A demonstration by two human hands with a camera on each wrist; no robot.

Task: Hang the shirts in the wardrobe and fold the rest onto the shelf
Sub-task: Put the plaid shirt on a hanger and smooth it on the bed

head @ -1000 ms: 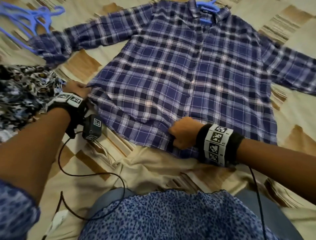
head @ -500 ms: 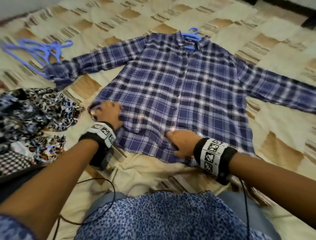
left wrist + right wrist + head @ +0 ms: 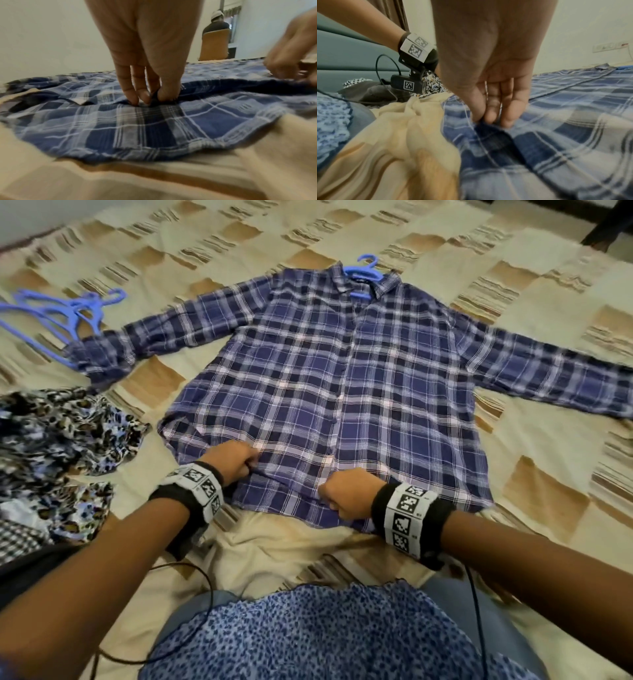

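A blue plaid shirt (image 3: pixel 342 378) lies spread flat on the bed, sleeves out to both sides, with a blue hanger (image 3: pixel 363 270) inside its collar. My left hand (image 3: pixel 236 460) pinches a fold of the shirt's front near the lower left hem; the left wrist view shows its fingertips (image 3: pixel 135 98) pressed into the shirt (image 3: pixel 154 121) with cloth caught against the thumb. My right hand (image 3: pixel 342 494) grips the shirt's bottom hem near the button line; in the right wrist view its fingers (image 3: pixel 489 116) pinch a dark fold of the shirt (image 3: pixel 556 121).
Several spare blue hangers (image 3: pixel 61 313) lie at the far left by the shirt's cuff. A heap of leopard-print and checked clothes (image 3: pixel 58 446) sits at my left. The beige and brown patterned bedspread (image 3: pixel 513 285) covers the bed. Cables trail from both wristbands.
My left hand has moved right from the shirt's left edge onto its front and now pinches the cloth. The right hand stays on the hem. The view has pulled back.
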